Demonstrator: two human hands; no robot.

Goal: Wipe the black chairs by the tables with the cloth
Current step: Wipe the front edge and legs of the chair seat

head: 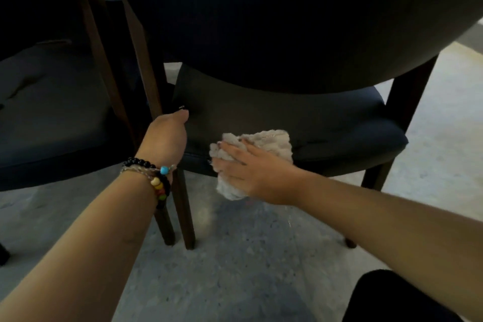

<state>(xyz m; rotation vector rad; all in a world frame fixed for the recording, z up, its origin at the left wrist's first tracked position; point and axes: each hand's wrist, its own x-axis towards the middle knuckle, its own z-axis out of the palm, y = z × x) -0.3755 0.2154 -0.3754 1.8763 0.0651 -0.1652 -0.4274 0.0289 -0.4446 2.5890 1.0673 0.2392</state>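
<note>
Two black chairs in shot: one chair (300, 117) right in front with its rounded backrest filling the top, and a second chair (52, 123) off to the left, just beside it. One cloth (264, 148), pale and crumpled, sits on the rear edge of the front chair's seat and hangs a bit over the side. The right hand (243, 167) lies flat on the cloth, fingers straight and spread, pressing it onto the seat. The left hand (167, 136) is curled round the front chair's wooden back leg (154, 91), thumb tip on the seat corner. Both arms reach forward. A couple of beaded bracelets (156, 178) on the left wrist. Grey speckled floor (248, 256) underneath.
</note>
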